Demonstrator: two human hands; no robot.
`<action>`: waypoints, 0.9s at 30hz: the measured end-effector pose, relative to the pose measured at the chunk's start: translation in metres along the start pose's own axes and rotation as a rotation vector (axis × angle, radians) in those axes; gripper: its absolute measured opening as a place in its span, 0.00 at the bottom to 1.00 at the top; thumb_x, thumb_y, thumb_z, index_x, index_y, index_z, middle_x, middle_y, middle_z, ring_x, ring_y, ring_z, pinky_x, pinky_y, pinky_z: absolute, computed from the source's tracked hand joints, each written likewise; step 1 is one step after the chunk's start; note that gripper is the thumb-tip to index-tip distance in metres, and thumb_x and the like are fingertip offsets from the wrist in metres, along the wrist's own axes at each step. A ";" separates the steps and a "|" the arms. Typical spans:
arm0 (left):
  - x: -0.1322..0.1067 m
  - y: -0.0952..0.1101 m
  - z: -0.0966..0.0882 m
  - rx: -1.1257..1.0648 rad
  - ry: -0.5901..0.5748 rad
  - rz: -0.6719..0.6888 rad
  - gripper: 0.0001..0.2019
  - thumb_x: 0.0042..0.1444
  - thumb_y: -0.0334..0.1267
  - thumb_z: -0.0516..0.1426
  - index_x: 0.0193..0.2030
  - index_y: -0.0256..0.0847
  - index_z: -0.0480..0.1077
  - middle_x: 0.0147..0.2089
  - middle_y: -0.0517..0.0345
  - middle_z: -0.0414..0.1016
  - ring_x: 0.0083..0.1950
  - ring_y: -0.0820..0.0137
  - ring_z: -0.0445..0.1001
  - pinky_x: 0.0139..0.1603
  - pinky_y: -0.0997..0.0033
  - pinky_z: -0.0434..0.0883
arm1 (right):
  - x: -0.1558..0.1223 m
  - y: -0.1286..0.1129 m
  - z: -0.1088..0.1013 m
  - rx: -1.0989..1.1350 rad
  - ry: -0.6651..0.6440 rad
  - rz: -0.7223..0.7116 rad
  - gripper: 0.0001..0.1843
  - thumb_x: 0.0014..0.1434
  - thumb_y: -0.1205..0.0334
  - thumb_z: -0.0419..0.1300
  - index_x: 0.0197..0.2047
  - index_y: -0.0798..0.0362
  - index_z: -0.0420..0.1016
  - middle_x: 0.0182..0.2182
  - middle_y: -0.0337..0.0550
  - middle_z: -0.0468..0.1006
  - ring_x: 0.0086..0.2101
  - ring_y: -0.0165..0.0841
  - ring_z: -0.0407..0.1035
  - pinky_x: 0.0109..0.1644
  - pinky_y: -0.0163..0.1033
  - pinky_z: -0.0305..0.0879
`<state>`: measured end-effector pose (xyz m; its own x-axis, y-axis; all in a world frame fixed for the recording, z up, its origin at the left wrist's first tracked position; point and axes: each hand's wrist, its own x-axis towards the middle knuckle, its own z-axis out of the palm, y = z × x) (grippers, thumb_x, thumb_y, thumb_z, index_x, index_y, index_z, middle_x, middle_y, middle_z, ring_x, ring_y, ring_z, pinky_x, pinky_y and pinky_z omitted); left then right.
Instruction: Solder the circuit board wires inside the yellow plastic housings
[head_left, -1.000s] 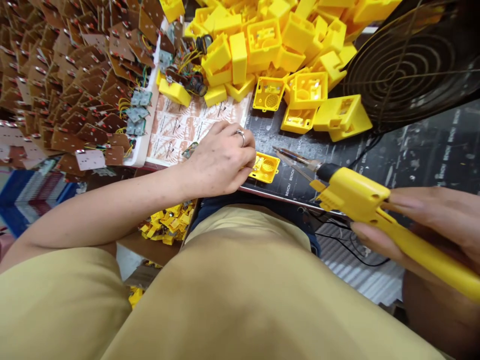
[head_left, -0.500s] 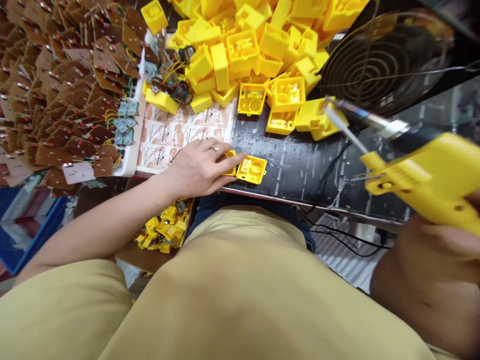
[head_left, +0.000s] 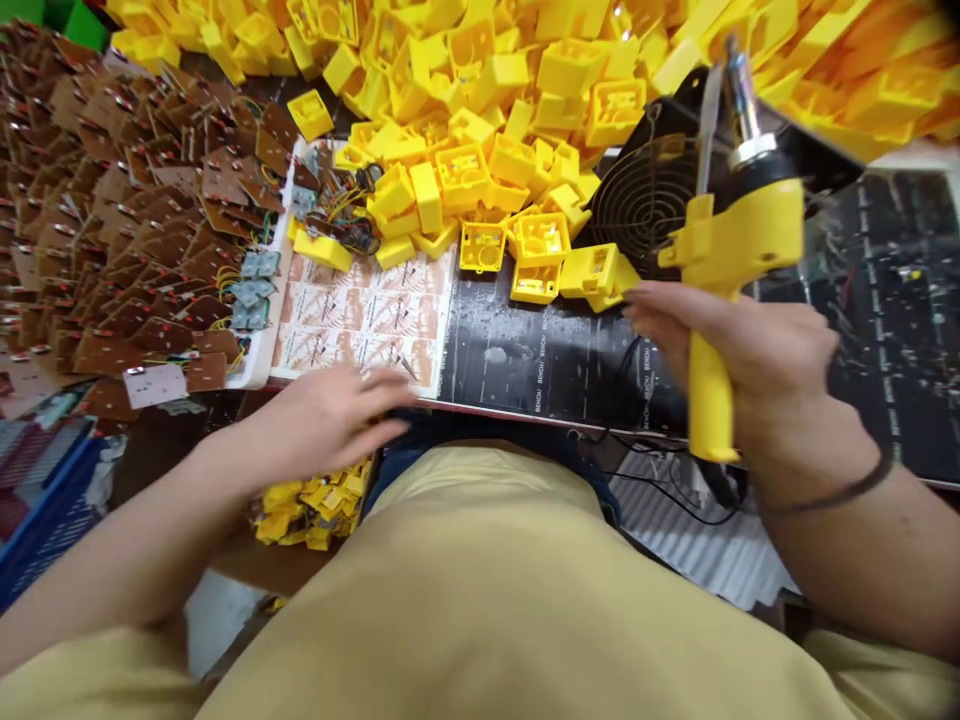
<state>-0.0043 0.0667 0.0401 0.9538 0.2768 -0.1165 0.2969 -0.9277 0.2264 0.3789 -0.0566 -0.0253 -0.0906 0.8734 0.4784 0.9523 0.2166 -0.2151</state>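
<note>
My right hand (head_left: 757, 360) is closed round the grip of a yellow soldering gun (head_left: 739, 235), held upright above the black bench mat (head_left: 555, 350) with its metal tip pointing up and away. My left hand (head_left: 330, 410) lies low at the table's front edge beside a brown printed sheet (head_left: 360, 310). Its fingers are stretched out to the right and smeared by motion, and nothing shows in them. Open yellow plastic casings (head_left: 536, 250) sit at the back of the mat, apart from both hands.
A big heap of yellow casings (head_left: 525, 80) fills the back. Brown circuit boards (head_left: 135, 220) cover the left. A black fan grille (head_left: 645, 200) stands behind the gun. Small yellow parts (head_left: 307, 500) lie below the table edge, a blue crate (head_left: 37, 500) at far left.
The right hand swung the soldering gun from lying across the mat to upright. The left hand pulled back to the table edge, and the small yellow casing beside it is out of sight.
</note>
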 end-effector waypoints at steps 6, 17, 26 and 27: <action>0.177 -0.011 0.018 0.108 0.301 -0.032 0.30 0.66 0.47 0.56 0.72 0.39 0.61 0.74 0.38 0.61 0.74 0.44 0.60 0.70 0.38 0.60 | 0.031 -0.002 0.010 -0.234 0.017 -0.243 0.13 0.67 0.56 0.63 0.52 0.51 0.75 0.50 0.52 0.80 0.50 0.39 0.76 0.41 0.36 0.74; 0.093 -0.028 0.000 0.236 0.235 0.208 0.19 0.70 0.37 0.50 0.65 0.54 0.67 0.63 0.54 0.75 0.59 0.62 0.76 0.69 0.45 0.64 | 0.037 0.005 0.027 -0.153 0.018 -0.438 0.16 0.73 0.64 0.49 0.53 0.41 0.75 0.38 0.37 0.82 0.38 0.32 0.78 0.37 0.36 0.72; 0.045 -0.031 -0.016 0.028 0.047 0.109 0.21 0.65 0.33 0.50 0.62 0.46 0.71 0.68 0.49 0.71 0.70 0.57 0.68 0.70 0.48 0.66 | 0.053 -0.033 0.031 0.103 -0.043 -0.279 0.20 0.67 0.51 0.63 0.57 0.46 0.64 0.43 0.42 0.82 0.42 0.38 0.78 0.57 0.53 0.73; 0.056 -0.022 -0.013 0.030 0.124 0.044 0.21 0.66 0.37 0.50 0.63 0.46 0.70 0.68 0.49 0.72 0.70 0.57 0.68 0.70 0.48 0.66 | 0.054 -0.035 0.034 0.125 -0.034 -0.268 0.19 0.68 0.52 0.62 0.58 0.46 0.64 0.42 0.41 0.81 0.42 0.38 0.78 0.58 0.53 0.73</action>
<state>0.0431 0.1061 0.0413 0.9647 0.2630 0.0134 0.2551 -0.9461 0.1993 0.3311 -0.0020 -0.0214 -0.3452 0.7916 0.5041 0.8502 0.4912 -0.1891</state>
